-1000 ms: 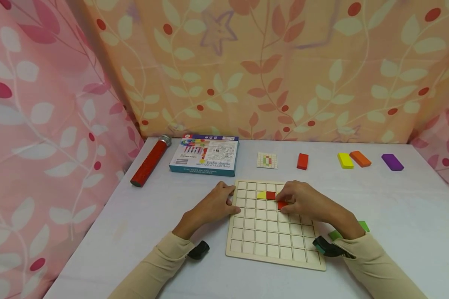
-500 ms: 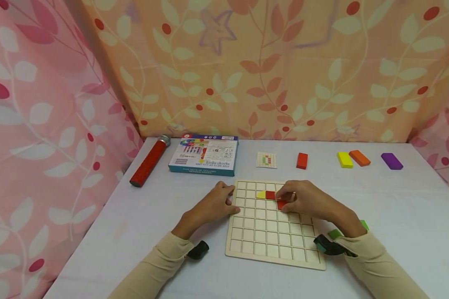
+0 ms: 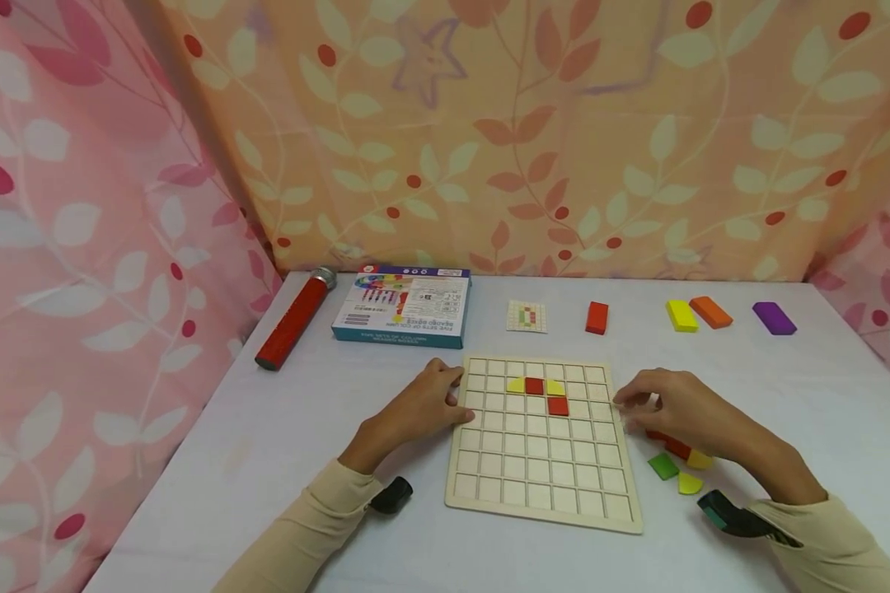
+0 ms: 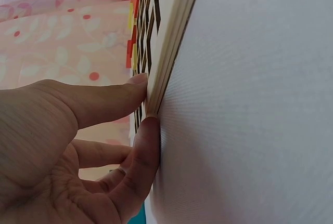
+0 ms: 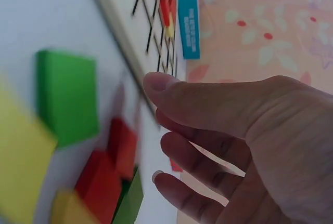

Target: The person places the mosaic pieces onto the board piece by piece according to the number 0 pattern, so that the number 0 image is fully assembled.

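Note:
My left hand point(image 3: 419, 408) pinches the left edge of a wooden grid board point(image 3: 537, 469), its thumb point(image 4: 112, 99) on the top side and a finger at the edge below. On the board sit a yellow quarter-round piece point(image 3: 516, 385), a red square point(image 3: 534, 386), a second yellow piece point(image 3: 555, 387) and, one row nearer, another red square point(image 3: 558, 406). My right hand point(image 3: 686, 416) hovers off the board's right edge, fingers loosely bent and holding nothing. Under it lie loose red blocks point(image 5: 96, 182), a green block point(image 5: 73, 96) and yellow pieces point(image 3: 690, 483), partly hidden by the hand.
Behind the board stands a small pattern card point(image 3: 526, 317), with a red block point(image 3: 597, 318), a yellow block point(image 3: 681, 315), an orange block point(image 3: 711, 312) and a purple block point(image 3: 775, 319) to its right. A flat box point(image 3: 404, 309) and a red microphone-like tube point(image 3: 297, 319) lie back left.
My right hand has left the board and moved right, over the loose blocks, uncovering the second yellow piece beside the red square. The left hand keeps its hold on the board's edge.

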Available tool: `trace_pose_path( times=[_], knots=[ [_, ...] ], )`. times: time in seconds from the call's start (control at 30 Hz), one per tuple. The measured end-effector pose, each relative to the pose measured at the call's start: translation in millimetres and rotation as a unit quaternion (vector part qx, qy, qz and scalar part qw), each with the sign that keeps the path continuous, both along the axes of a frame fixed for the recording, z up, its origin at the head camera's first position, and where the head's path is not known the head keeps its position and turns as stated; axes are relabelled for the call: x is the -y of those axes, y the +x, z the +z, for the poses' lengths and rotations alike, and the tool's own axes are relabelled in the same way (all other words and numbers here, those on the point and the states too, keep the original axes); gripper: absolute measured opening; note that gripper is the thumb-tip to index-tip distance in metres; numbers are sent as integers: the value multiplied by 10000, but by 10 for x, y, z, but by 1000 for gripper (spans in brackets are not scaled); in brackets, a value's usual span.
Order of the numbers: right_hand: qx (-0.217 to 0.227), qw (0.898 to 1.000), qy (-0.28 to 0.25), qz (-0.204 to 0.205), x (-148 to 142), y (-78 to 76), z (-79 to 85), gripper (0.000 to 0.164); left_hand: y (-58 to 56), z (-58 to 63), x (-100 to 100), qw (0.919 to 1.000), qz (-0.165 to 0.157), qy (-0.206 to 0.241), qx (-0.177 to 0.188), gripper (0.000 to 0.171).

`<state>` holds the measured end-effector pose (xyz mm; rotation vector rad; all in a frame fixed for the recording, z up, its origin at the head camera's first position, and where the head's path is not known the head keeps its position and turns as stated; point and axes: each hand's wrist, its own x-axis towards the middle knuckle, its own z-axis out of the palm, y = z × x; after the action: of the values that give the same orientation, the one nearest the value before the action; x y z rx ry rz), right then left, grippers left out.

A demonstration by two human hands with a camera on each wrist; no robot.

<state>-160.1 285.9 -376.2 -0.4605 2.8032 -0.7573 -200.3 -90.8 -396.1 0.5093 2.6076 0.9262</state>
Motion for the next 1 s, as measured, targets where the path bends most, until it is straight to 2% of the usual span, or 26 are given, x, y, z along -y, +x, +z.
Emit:
trace_pose_path(
  times=[0.23, 0.47, 0.6, 0.73, 0.83, 1.0],
  knots=[
    [-105, 9992, 385, -30, -260, 126, -92, 31, -2, 4, 22, 10000, 16, 54, -41, 73],
    [-362, 9982, 469, 34, -257, 147, -105, 28, 10, 9, 25, 9999, 21, 81, -63, 72],
    [-532, 9980, 348, 48, -119, 159, -59, 31, 7, 4, 21, 10000, 26, 66, -57, 73],
    [-459, 9989, 42, 119, 123, 159, -11, 33, 2, -8, 17, 10000, 23, 69, -57, 73],
    [-425, 9983, -197, 349, 333, 133, 6, 31, 0, -12, 14, 9999, 4, 56, -84, 73],
    [-682, 9927, -380, 917, 605, 65, -32, 28, 3, -9, 1, 9999, -32, 64, -80, 73]
  ],
)
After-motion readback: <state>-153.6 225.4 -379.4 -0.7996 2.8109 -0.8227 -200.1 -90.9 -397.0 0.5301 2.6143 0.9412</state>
